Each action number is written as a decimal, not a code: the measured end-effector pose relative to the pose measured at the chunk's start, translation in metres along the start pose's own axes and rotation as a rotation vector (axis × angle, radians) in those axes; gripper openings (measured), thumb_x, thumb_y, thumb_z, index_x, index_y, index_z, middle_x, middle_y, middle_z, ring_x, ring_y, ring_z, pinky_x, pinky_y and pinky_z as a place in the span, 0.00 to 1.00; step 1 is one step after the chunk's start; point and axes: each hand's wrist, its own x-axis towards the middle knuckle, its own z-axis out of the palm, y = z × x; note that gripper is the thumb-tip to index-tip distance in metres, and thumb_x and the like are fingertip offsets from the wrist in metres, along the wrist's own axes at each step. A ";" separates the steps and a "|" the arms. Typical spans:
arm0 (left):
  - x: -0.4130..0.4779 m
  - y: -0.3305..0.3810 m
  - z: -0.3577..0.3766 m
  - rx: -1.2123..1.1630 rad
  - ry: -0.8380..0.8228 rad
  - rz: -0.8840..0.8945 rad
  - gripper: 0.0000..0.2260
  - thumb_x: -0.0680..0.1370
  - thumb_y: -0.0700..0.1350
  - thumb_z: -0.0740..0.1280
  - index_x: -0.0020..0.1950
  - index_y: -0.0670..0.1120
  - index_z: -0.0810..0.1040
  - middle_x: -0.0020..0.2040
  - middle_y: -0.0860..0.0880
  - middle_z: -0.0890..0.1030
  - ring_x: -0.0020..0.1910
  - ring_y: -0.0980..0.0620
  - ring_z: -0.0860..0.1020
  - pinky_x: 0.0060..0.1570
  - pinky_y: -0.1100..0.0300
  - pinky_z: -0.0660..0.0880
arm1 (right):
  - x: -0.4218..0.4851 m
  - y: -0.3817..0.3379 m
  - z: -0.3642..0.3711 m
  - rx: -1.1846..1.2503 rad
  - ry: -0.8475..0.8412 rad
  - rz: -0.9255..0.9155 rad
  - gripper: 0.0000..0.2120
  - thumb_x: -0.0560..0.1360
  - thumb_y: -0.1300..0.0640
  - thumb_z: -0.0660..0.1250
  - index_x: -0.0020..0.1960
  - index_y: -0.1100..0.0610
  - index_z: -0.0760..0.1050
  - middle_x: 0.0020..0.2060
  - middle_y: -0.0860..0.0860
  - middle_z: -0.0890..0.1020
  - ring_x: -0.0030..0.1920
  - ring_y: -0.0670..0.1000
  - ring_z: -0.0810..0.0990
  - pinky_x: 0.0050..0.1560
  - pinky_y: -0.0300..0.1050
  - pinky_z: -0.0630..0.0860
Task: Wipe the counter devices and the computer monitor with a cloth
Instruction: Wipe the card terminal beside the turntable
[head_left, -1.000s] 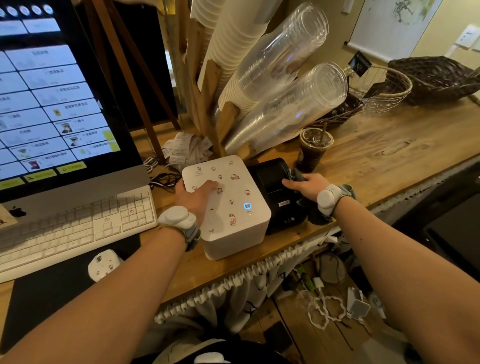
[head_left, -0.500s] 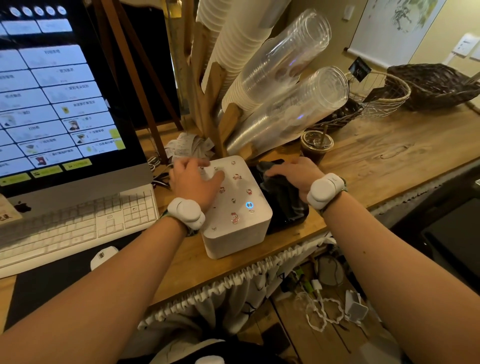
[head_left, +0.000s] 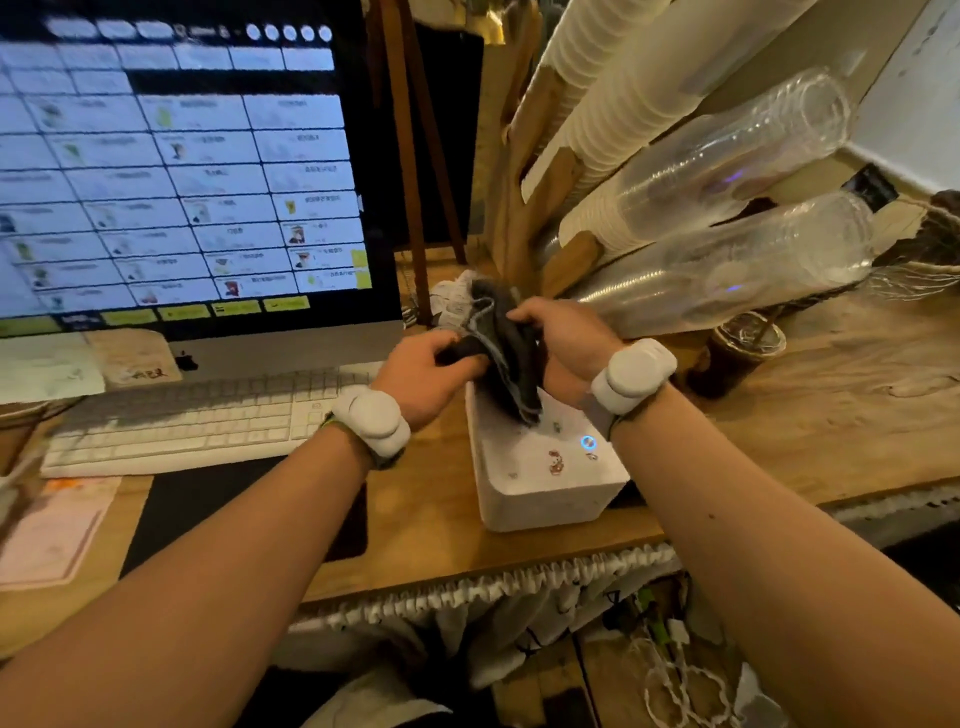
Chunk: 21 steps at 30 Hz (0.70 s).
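Both hands were together above the far end of the white box (head_left: 545, 467), the left hand (head_left: 423, 376) and the right hand (head_left: 563, 338) each pinched on the dark cloth (head_left: 506, 353), which hung bunched between them with its lower corner just over the box's top. Judging by this, the cloth was being refolded or regripped between wipes rather than pressed on any surface, so the job looked only partly done. The monitor (head_left: 182, 171) stood to the left at the back of the worktop (head_left: 857, 374), lit and untouched by the cloth, and it seemed to be the likely next target, with the keyboard (head_left: 182, 421) in front of it. Whether the box was already clean could not be judged. Anything right of the box was hidden behind the right forearm, the screen text was blurred, and the monitor's left edge was cut off.
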 end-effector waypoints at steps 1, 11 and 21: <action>-0.001 -0.003 -0.006 -0.012 0.026 -0.015 0.07 0.77 0.48 0.69 0.51 0.48 0.83 0.45 0.50 0.84 0.46 0.51 0.81 0.50 0.50 0.79 | 0.003 0.002 0.009 -0.008 -0.012 0.001 0.14 0.77 0.57 0.64 0.58 0.62 0.79 0.53 0.61 0.84 0.54 0.59 0.83 0.58 0.54 0.79; -0.033 -0.046 -0.094 -0.173 0.229 -0.201 0.07 0.78 0.42 0.67 0.48 0.37 0.80 0.43 0.39 0.81 0.42 0.45 0.79 0.48 0.52 0.77 | 0.034 0.027 0.125 -0.085 -0.240 0.068 0.15 0.76 0.49 0.67 0.56 0.58 0.82 0.48 0.57 0.84 0.54 0.60 0.82 0.60 0.60 0.77; -0.063 -0.104 -0.200 0.016 0.269 -0.392 0.11 0.71 0.46 0.71 0.52 0.48 0.77 0.45 0.44 0.83 0.45 0.45 0.82 0.50 0.47 0.81 | 0.038 0.057 0.241 -0.166 -0.359 0.064 0.13 0.75 0.68 0.62 0.57 0.63 0.78 0.47 0.61 0.82 0.46 0.61 0.82 0.46 0.56 0.82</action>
